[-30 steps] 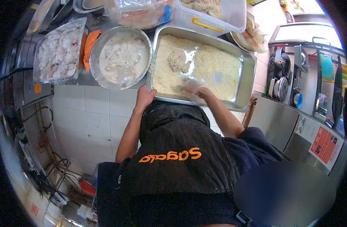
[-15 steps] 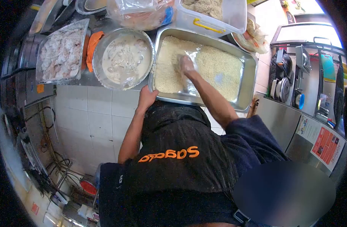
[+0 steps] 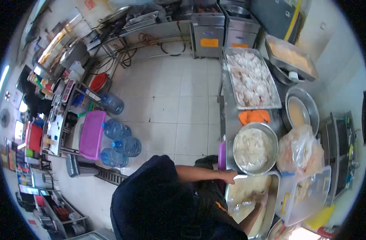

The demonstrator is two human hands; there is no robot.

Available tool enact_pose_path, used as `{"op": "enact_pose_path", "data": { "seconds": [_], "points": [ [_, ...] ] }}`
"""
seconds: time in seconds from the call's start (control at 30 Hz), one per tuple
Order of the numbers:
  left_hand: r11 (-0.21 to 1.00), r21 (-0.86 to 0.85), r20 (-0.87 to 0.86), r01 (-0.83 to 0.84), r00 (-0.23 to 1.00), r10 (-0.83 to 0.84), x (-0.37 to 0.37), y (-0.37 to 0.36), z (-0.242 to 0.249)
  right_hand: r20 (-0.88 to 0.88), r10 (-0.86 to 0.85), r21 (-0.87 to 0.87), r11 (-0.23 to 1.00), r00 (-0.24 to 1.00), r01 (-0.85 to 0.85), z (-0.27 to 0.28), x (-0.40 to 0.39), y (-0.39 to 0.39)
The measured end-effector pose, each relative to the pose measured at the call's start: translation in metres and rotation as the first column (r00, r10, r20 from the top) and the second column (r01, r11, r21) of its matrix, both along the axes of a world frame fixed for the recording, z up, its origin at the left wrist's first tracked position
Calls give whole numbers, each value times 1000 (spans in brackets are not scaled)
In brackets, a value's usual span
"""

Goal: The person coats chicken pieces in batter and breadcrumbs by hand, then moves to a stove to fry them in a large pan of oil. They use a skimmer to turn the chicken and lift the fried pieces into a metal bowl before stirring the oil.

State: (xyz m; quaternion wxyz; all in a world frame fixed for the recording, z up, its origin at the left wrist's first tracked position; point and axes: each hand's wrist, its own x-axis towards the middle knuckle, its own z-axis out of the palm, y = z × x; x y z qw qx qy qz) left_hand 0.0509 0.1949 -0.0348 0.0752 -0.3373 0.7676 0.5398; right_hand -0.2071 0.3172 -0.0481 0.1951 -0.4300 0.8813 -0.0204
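Note:
My left hand [image 3: 229,176] holds the rim at the near left corner of a deep metal tray [image 3: 274,188], its fingers closed over the edge. Inside the tray lies a layer of pale yellow crumbs [image 3: 247,186], with bare shiny metal showing in places. My right hand [image 3: 260,199] is down in the tray at the crumbs; its fingers are blurred and what they hold, if anything, cannot be made out. Beside the tray, near my left hand, stands a round metal bowl [image 3: 276,154] of milky batter with pieces in it.
Along the counter are an orange cloth [image 3: 254,117], a tray of floured pieces [image 3: 279,105], a plastic bag [image 3: 301,154] and a clear plastic box [image 3: 329,176]. Water bottles [image 3: 129,146] and a purple lid [image 3: 92,135] are on the floor side. Fryers [image 3: 209,34] stand at the far end.
The view has swung far to the left, bringing the floor and fryers in. My left hand is still on the tray's rim; my right hand is still inside the tray.

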Motion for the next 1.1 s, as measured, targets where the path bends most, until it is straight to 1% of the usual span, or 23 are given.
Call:
{"op": "enact_pose_path", "data": {
  "seconds": [0.1, 0.2, 0.23, 0.27, 0.3, 0.33, 0.37, 0.4, 0.43, 0.47, 0.53, 0.57, 0.6, 0.63, 0.73, 0.77, 0.8, 0.83, 0.87, 0.97, 1.03, 1.07, 1.1],
  "points": [
    [986, -136, -110, -93, 991, 78, 0, 4, -18, -151, 196, -82, 974, 969, -210, -26, -10, -10],
    [999, 1, -67, -39, 997, 39, 0, 2, -10, -376, 401, -67, 887, 835, -457, -61, -34, 18],
    [997, 32, -127, -73, 989, 77, -15, 9, -98, -435, 436, -20, 870, 788, -492, -58, -38, 58],
    [982, 18, -283, -186, 941, 183, 1, 11, -58, -188, 231, -33, 970, 955, -241, 20, 7, 43],
    [989, 91, -240, -113, 962, 132, 1, 8, -64, 5, -50, 1, 999, 999, 50, 99, 52, 25],
    [986, 163, -196, -43, 978, 75, -1, 5, -75, -86, -111, -219, 972, 990, 90, 75, 41, 45],
    [963, 255, 14, -89, 996, 88, -1, 2, -79, -35, -108, -96, 990, 993, 104, 106, 45, 37],
    [998, 50, 18, 41, 999, -42, 0, -4, -43, 101, -150, -64, 986, 984, 156, 96, 31, 48],
    [1000, 13, 29, 25, 999, -25, -2, -5, -9, -110, -1, -245, 969, 994, -26, 60, 11, 75],
    [1000, 11, -37, 2, 999, -2, -3, -6, -8, -25, -22, 90, 996, 999, 25, 113, 16, 52],
    [996, -82, 34, 22, 999, -19, -2, -6, -16, 12, 110, -56, 993, 994, -109, 144, 6, 60],
    [994, -86, 19, 64, 998, -63, -5, -4, -14, 183, 101, -150, 986, 978, -74, 148, -6, 64],
    [997, -61, 39, 45, 998, -43, -6, -4, -6, 140, 84, 26, 996, 987, -89, 191, -6, 58],
    [999, -36, 62, 16, 998, -14, -5, -4, 0, 119, 215, -70, 976, 969, -208, 172, -34, 66],
    [997, -72, -39, -16, 999, 13, 1, -4, -16, -15, 304, -108, 946, 952, -304, 232, -67, 61],
    [997, -75, -44, -7, 999, 4, 2, -3, -16, -102, 275, -27, 960, 956, -279, 263, -68, 56],
    [999, -10, -8, -30, 1000, 30, 3, -2, -13, -46, 207, -330, 920, 977, -210, 270, -81, 60],
    [997, 54, 30, -57, 998, 55, 4, -1, -9, -199, 250, -282, 911, 947, -300, 289, -92, 59],
    [998, 48, 27, -50, 998, 49, 4, -2, 1, -24, 49, -263, 963, 999, -54, 315, -84, 55],
    [999, 40, 149, 21, 988, -26, 9, -2, 23, -232, -58, -382, 924, 971, -36, 318, -86, 60],
    [996, -14, 215, 83, 973, -78, 22, -8, 18, -541, -97, -460, 866, 836, -196, 306, -68, 66],
    [984, -81, 208, 157, 968, -138, 26, -12, 15, -514, -93, -453, 873, 853, -178, 299, -56, 67],
    [963, -134, 217, 234, 955, -202, 30, -15, 11, -291, -118, -404, 915, 950, -10, 290, -40, 68]
  ]
}}
